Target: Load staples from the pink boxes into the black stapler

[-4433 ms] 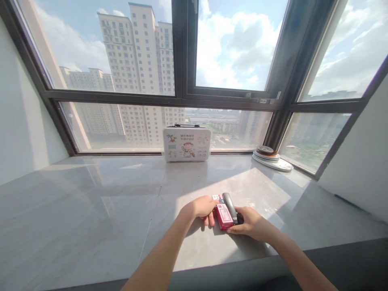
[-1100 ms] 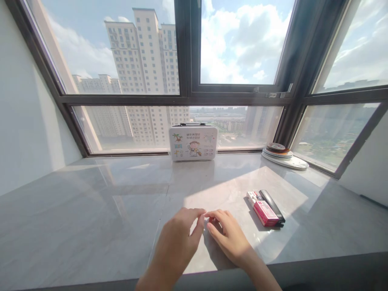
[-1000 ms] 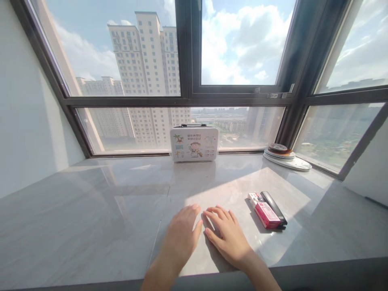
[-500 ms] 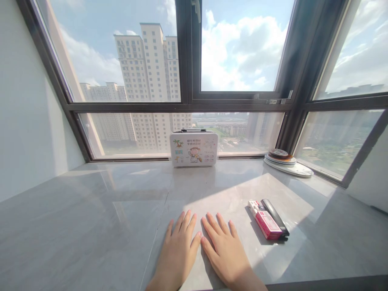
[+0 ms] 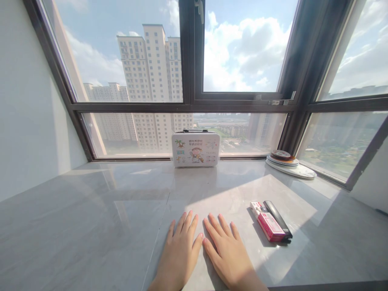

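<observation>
Flat on the grey marble-like sill (image 5: 91, 226) lies my left hand (image 5: 179, 250), fingers stretched forward and holding nothing. Close beside it my right hand (image 5: 227, 252) also rests palm down with its fingers spread; the two thumbs nearly touch. To the right of my right hand is a black stapler (image 5: 278, 220), lying at a slant. Against its left side sits a pink and white small box (image 5: 271, 227), with another small white and red box (image 5: 257, 207) just behind it.
A white case with cartoon prints (image 5: 196, 150) stands upright by the window at the back. Round and oval plates or mats (image 5: 291, 166) are stacked in the back right corner. Dark window frames (image 5: 182, 108) border the sill, and sunlight falls across its right part.
The whole view has shifted very slightly, so everything appears a little further right. Both hands stay flat in the same place on the sill.
</observation>
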A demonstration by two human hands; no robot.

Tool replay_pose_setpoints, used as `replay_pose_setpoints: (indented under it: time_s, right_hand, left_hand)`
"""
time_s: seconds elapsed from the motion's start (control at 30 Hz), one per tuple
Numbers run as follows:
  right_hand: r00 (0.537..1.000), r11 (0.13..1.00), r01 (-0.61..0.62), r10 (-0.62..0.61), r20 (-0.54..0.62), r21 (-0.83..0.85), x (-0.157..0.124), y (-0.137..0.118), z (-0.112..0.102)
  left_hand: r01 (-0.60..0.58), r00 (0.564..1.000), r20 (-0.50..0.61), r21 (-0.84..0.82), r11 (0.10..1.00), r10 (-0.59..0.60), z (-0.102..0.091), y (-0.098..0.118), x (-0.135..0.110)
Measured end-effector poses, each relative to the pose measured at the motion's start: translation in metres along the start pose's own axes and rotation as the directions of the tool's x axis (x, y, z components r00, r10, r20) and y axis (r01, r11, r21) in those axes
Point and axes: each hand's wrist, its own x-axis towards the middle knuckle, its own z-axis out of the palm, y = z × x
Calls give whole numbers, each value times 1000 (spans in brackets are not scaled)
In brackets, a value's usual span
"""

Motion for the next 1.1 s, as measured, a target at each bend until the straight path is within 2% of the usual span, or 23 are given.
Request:
replay_pose_setpoints:
  time_s: [0.43, 0.7, 1.1]
  right_hand:
    - [1000, 1000, -4, 4, 6, 2, 0, 0, -1]
    - [1000, 1000, -1, 1, 9, -2, 0, -1, -2]
    - [1000, 1000, -3, 3, 6, -5, -1, -3, -2]
  left_hand:
    - [13, 999, 37, -28, 1000, -12, -2, 0, 0]
    - [-3, 1000, -11, -15, 1000, 2, 3, -2, 0]
    - [6, 1000, -11, -46, 999, -6, 3, -2, -1]
